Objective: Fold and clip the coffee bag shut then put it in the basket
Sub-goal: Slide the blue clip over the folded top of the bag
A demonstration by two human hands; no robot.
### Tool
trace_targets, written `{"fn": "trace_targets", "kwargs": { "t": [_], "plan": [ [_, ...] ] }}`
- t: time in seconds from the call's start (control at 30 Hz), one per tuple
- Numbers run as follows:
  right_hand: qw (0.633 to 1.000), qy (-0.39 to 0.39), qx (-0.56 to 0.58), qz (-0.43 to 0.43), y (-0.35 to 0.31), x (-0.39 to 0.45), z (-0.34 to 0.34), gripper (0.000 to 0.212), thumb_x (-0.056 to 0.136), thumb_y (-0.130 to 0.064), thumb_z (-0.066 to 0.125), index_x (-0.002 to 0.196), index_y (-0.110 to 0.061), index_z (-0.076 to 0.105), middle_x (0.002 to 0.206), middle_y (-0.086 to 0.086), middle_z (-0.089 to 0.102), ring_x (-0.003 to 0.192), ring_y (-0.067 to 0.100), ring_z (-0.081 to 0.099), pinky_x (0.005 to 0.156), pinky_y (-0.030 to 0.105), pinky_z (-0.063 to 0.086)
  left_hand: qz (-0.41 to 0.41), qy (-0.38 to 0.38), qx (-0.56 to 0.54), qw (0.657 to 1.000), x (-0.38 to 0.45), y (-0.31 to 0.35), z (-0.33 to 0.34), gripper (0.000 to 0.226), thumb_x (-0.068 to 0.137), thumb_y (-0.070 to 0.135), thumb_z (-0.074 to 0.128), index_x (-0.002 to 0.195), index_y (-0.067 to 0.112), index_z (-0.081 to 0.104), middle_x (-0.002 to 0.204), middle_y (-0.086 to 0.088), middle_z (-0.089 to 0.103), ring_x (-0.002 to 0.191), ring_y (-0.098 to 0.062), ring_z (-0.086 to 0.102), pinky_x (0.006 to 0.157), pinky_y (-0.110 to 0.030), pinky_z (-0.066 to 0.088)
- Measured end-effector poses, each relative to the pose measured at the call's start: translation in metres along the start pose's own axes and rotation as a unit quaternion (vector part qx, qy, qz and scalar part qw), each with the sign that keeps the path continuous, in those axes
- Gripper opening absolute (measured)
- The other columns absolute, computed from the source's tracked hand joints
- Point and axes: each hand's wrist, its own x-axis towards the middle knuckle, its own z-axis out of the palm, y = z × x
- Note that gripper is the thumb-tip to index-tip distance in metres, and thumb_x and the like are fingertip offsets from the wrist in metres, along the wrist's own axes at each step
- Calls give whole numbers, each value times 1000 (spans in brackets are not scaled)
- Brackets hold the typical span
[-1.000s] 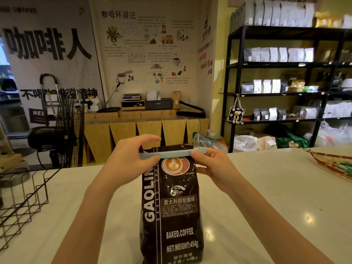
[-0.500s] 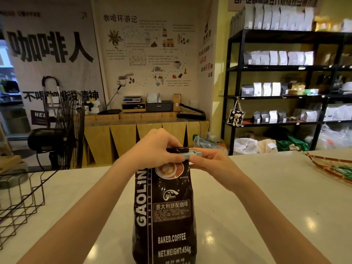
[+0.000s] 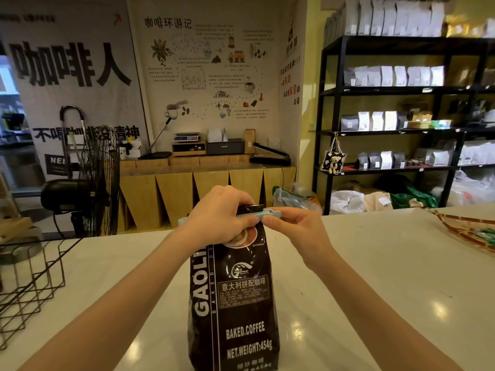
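Observation:
A tall dark brown coffee bag (image 3: 235,303) stands upright on the white counter (image 3: 375,277) in front of me. A pale blue clip (image 3: 272,213) lies across its folded top. My left hand (image 3: 217,216) wraps over the bag's top and the left part of the clip, hiding most of it. My right hand (image 3: 294,228) pinches the clip's right end between thumb and fingers. A black wire basket (image 3: 29,285) sits at the counter's left edge, apart from the bag.
A woven tray (image 3: 466,228) with green items lies at the counter's right edge. Beyond the counter stand a black floor fan (image 3: 99,180), a wooden cabinet (image 3: 209,194) and black shelves (image 3: 401,129) of bagged goods.
My left hand has moved from the clip's left end to cover the bag's top and press down. My right hand slid inward along the clip. The bag shifted slightly left.

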Motion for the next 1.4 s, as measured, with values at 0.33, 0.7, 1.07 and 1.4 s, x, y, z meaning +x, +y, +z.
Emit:
{"fn": "trace_targets", "kwargs": {
  "t": [0.33, 0.7, 1.07, 1.4],
  "plan": [
    [999, 10, -25, -18, 4, -2, 3, 13, 76, -16, 69, 85, -23, 73, 72, -10, 75, 80, 9, 70, 65, 16, 53, 12, -17, 12, 1000, -1, -6, -1, 32, 83, 33, 59, 111, 18, 63, 100, -2, 70, 87, -12, 63, 78, -30, 53],
    [990, -23, 90, 103, 9, 1, 2, 12, 82, -14, 59, 90, -15, 67, 86, 4, 72, 78, 13, 71, 62, 21, 56, -182, 118, -265, 940, -50, -46, 16, 108, 59, 53, 70, 145, 30, 8, 155, 0, 20, 138, -20, 27, 108, -40, 27],
    [980, 6, 101, 169, 23, -12, 11, 30, 84, -34, 56, 108, -18, 63, 107, 2, 71, 106, 19, 63, 88, 33, 49, -228, -33, -559, 797, -92, -64, 63, 69, 39, 28, 81, 104, 19, 58, 89, 5, 76, 86, -16, 72, 67, -26, 56],
    [955, -97, 82, 270, 36, -66, 27, 41, 70, -41, 59, 103, -18, 66, 102, 1, 74, 101, 18, 67, 92, 34, 48, -240, 31, -555, 796, -96, -59, 63, 52, 54, 17, 83, 101, 20, 61, 81, 7, 76, 79, -13, 72, 63, -24, 56]
  ]
}}
